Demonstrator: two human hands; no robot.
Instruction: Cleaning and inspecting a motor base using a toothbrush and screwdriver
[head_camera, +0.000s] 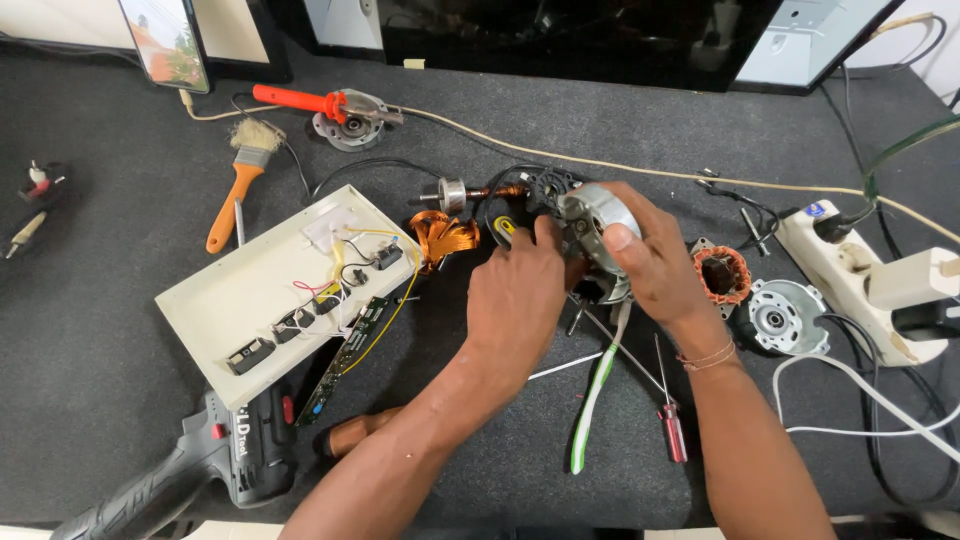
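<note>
2 hands meet over the middle of the dark bench (90, 330), both busy with 1 grey metal motor housing (598, 222). The right hand (655, 255) is curled around the housing from the right, thumb laid across its rounded top and fingers closed behind it, holding it tilted just above the bench. The left hand (518, 290) comes in from the left with its fingers bent and its fingertips pressed against the housing's near face; whether it pinches anything small there cannot be told. Just behind the hands lies a rotor shaft (455, 194) beside a black winding ring (545, 186), and a loose bundle of copper wire (445, 237) sits just left of the left hand. Under the wrists lie a green-and-white handled tool (595, 400) and a small red-handled screwdriver (672, 420). To the right of the right hand rest a copper-wound stator (722, 274) and a round silver end cap (785, 318), with a white power strip (850, 265) beyond them. To the left, a cream panel (225, 295) with switches and coloured wires lies flat, a grey cordless drill (190, 465) near its lower corner, and an orange-handled brush (240, 180) further back.
</note>
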